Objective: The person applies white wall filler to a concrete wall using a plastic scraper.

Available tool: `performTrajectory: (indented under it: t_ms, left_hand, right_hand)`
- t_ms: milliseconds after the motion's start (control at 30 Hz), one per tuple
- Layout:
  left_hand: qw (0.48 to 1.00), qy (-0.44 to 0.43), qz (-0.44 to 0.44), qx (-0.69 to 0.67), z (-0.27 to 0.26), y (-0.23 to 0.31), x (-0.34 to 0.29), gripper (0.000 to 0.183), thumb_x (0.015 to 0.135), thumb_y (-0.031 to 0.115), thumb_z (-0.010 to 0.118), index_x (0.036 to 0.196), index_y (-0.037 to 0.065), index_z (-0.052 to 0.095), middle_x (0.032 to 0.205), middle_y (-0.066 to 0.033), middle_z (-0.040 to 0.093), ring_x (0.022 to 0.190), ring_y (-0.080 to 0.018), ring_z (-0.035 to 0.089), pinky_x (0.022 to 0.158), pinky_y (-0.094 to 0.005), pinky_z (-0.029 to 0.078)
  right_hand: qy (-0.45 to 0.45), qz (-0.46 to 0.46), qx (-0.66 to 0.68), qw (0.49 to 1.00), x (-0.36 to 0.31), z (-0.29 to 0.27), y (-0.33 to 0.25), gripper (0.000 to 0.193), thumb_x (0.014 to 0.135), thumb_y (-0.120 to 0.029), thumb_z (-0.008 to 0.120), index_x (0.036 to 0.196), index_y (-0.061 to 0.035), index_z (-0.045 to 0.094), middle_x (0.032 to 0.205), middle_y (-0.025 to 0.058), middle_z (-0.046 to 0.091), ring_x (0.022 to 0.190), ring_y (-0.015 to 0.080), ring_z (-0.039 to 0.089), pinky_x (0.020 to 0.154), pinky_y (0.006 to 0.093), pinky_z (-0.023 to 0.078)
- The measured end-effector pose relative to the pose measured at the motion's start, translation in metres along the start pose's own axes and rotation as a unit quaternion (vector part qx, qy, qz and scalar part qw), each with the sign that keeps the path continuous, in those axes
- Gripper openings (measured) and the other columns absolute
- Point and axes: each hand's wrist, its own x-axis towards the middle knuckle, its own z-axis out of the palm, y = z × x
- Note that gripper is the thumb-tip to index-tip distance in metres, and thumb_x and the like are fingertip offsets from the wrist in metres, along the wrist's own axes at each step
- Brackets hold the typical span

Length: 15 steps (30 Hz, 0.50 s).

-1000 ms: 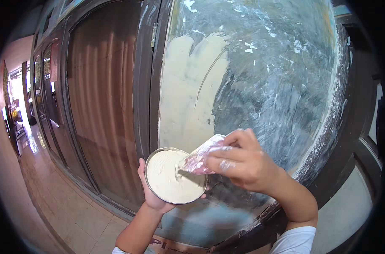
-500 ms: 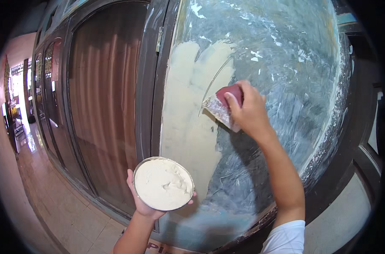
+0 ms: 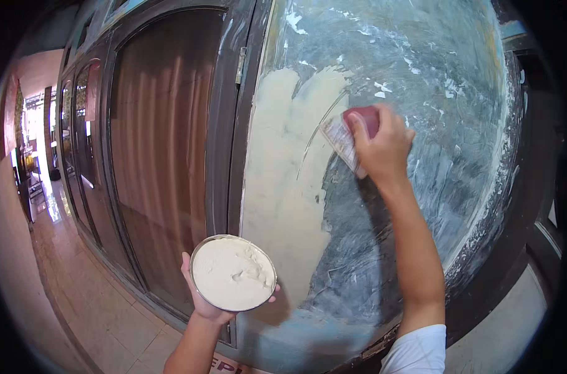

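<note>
Two hands [image 3: 209, 307] [image 3: 385, 146], one bowl [image 3: 228, 237], one scraper [image 3: 343, 142]

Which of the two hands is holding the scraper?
The right hand, raised higher, grips the red-backed scraper; the left hand supports the round container of cream paste.

A brown curtain [image 3: 165, 143] hangs left of a metal hinge [image 3: 240, 66].

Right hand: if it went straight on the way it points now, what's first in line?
The wall, around the right edge of the cream paste. The scraper in the right hand would likely meet it first; it may be touching, but depth is unclear.
</note>
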Motion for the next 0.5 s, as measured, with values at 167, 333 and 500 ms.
performTrajectory:
  t_ms: [167,333,500]
  left_hand:
    - [1.0,0.02,0.007,0.003,-0.004,0.001,-0.009,0.122,0.08,0.1,0.022,0.151,0.004,0.043,0.136,-0.034,0.058,0.11,-0.0591,0.064,0.084,-0.0696,0.058]
    - [0.998,0.045,0.036,0.007,0.003,-0.002,-0.006,0.122,0.078,0.101,0.031,0.152,0.005,0.045,0.136,-0.0327,0.058,0.105,-0.0625,0.063,0.078,-0.0689,0.06]
    - [0.996,0.064,0.063,0.022,0.004,0.006,-0.024,0.123,0.078,0.101,0.032,0.152,0.003,0.044,0.135,-0.0329,0.059,0.103,-0.0617,0.064,0.074,-0.0658,0.059]
  right_hand:
    - [-0.036,-0.102,0.042,0.993,-0.032,0.003,-0.023,0.042,0.092,-0.043,0.072,0.115,-0.0081,0.066,0.09,0.0123,0.069,0.095,0.0318,0.062,0.087,0.0483,0.039]
    - [0.024,0.051,-0.034,0.998,0.018,-0.006,0.003,0.043,0.092,-0.047,0.071,0.11,-0.008,0.067,0.101,0.0131,0.068,0.094,0.0331,0.061,0.087,0.0493,0.039]
    - [0.033,-0.075,0.057,0.995,-0.027,0.01,-0.023,0.042,0.091,-0.046,0.073,0.108,-0.0086,0.067,0.096,0.0103,0.066,0.091,0.0318,0.06,0.085,0.0486,0.039]
